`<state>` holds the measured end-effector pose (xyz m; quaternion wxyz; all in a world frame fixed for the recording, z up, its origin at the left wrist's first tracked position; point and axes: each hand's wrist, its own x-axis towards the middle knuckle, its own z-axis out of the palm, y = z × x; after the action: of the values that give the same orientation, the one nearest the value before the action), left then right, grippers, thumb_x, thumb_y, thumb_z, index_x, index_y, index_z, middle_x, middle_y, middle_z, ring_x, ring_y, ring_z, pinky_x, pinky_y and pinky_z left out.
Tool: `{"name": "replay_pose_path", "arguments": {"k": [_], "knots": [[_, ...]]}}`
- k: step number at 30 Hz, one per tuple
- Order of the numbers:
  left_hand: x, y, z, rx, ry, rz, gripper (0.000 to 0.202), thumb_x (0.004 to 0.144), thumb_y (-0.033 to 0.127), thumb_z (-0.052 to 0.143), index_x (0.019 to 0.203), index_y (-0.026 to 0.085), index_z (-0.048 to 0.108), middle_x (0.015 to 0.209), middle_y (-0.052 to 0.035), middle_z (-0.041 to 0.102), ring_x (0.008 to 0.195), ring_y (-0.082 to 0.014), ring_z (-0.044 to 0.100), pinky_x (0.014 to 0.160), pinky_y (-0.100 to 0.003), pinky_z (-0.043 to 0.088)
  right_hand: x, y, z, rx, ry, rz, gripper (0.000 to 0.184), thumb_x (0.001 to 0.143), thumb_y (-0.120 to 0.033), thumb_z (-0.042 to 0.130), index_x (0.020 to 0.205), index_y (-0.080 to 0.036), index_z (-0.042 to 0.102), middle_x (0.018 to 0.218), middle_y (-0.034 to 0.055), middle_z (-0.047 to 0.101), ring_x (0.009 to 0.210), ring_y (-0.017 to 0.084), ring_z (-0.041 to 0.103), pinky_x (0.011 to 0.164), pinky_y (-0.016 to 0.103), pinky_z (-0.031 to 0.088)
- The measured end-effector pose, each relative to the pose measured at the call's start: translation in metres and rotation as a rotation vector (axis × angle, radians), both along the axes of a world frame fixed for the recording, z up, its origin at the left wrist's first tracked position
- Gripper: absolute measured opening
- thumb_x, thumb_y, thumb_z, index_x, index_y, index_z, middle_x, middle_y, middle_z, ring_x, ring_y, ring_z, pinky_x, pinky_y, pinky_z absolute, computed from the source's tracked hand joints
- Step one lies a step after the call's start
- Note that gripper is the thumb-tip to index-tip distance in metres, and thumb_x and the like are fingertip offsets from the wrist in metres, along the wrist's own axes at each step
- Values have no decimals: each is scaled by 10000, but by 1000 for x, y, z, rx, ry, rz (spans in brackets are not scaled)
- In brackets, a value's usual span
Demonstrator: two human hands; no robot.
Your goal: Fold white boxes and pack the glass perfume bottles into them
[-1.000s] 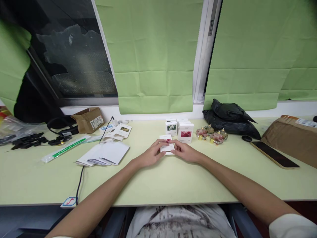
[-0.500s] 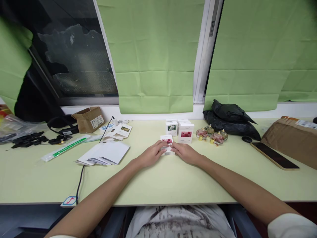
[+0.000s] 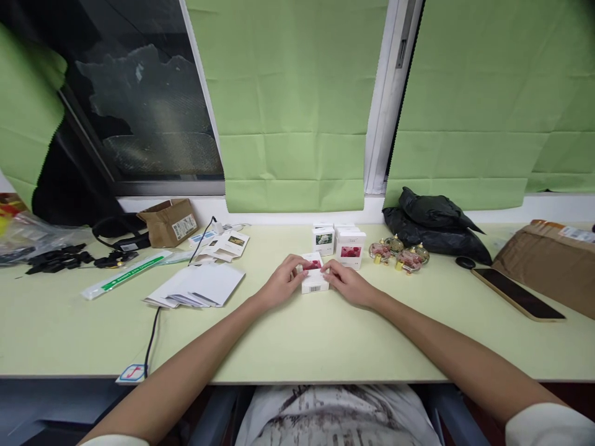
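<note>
Room: green curtains (image 3: 292,105) hang at a window; below them the pale green surface (image 3: 325,337) carries many small things.
Box: the small white box (image 3: 315,282) is near the middle of the surface, between the two hands; it seems to rest on it; the barcode side faces near and a red picture shows on top.
Left fingers: the left hand (image 3: 281,286) grasps the left side of the small white box, thumb at the top edge.
Right fingers: the right hand (image 3: 349,285) grasps the right side, fingertips at the top beside the red picture.
Risk: in my judgement the thin card could bend or tear if the fingers press too hard at the top; the box could also slip to the far side and knock what stands there, because it is so close.
Far side: two standing boxes (image 3: 351,249) are just behind the hands; right of them lie small glass bottles (image 3: 400,255) with gold caps; I think a push could make these roll.
Left side: a stack of white cards (image 3: 198,288); a black cable (image 3: 151,334) runs to the near edge; a brown carton (image 3: 170,222) stands farther.
Right side: a black bag (image 3: 432,223), a dark phone (image 3: 518,292) and a brown parcel (image 3: 543,263); all well apart from the hands.
In the way: only the standing boxes are close, on the far side.
</note>
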<state>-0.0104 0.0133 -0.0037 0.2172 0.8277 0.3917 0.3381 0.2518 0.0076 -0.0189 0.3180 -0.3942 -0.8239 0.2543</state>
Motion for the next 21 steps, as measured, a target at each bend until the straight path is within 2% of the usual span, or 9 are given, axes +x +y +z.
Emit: {"name": "replay_pose_path", "arguments": {"k": [2, 4, 7, 10, 12, 15, 18, 21], "knots": [[-2, 4, -5, 54, 35, 113, 460, 1036, 538, 532, 1394, 253, 580, 1401, -108, 571, 1153, -251, 602, 988, -397, 515, -1, 2, -3, -56, 98, -23, 324, 1038, -510, 535, 1252, -268, 509, 777, -64, 556, 700, 160, 531, 679, 280, 411], [-3, 8, -10, 79, 110, 262, 588, 995, 608, 567, 1440, 224, 542, 1450, -139, 535, 1318, -320, 510, 1111, -481, 439, -1, 3, -4, -91, 133, -69, 350, 1025, -532, 543, 1232, -250, 519, 755, -69, 541, 686, 158, 518, 660, 278, 400], [-4, 12, -16, 5, 237, 392, 630, 986, 706, 495, 1343, 206, 632, 1478, -163, 525, 1404, -395, 409, 1159, -593, 345, -2, 5, -3, -99, 58, -174, 336, 1041, -533, 502, 1136, -225, 598, 731, -45, 580, 696, 174, 541, 655, 289, 390], [-5, 13, -17, -57, 300, 362, 608, 1008, 722, 414, 1257, 245, 697, 1498, -141, 529, 1447, -412, 354, 1144, -629, 328, -2, 6, -2, -65, -35, -183, 338, 1057, -488, 489, 1158, -221, 670, 836, 13, 690, 777, 202, 615, 704, 310, 421], [-5, 12, -16, -66, 289, 327, 579, 1015, 705, 417, 1297, 276, 685, 1534, -121, 510, 1468, -404, 337, 1146, -633, 326, -1, 6, -2, -34, -53, -143, 351, 1068, -462, 478, 1232, -228, 682, 947, 43, 736, 852, 218, 651, 757, 324, 446], [-6, 10, -11, -59, 198, 287, 578, 994, 673, 510, 1399, 275, 617, 1559, -124, 489, 1456, -382, 371, 1160, -592, 345, 1, 5, -3, -19, -58, -108, 417, 1075, -450, 470, 1402, -230, 606, 971, 45, 731, 852, 221, 652, 774, 334, 462], [-7, 7, -7, -76, 46, 167, 634, 989, 604, 582, 1512, 260, 485, 1462, -135, 569, 1300, -311, 530, 1069, -463, 460, 2, 3, -4, 15, -36, -86, 506, 1070, -428, 481, 1536, -233, 454, 1026, 44, 694, 855, 208, 633, 781, 335, 475], [-6, 4, -3, -97, -44, 65, 702, 1000, 519, 609, 1597, 296, 315, 1309, -95, 651, 991, -211, 633, 861, -345, 523, 2, 1, -3, 61, -6, -69, 560, 1060, -386, 491, 1583, -265, 330, 1136, 47, 655, 818, 179, 606, 776, 328, 480]]}}
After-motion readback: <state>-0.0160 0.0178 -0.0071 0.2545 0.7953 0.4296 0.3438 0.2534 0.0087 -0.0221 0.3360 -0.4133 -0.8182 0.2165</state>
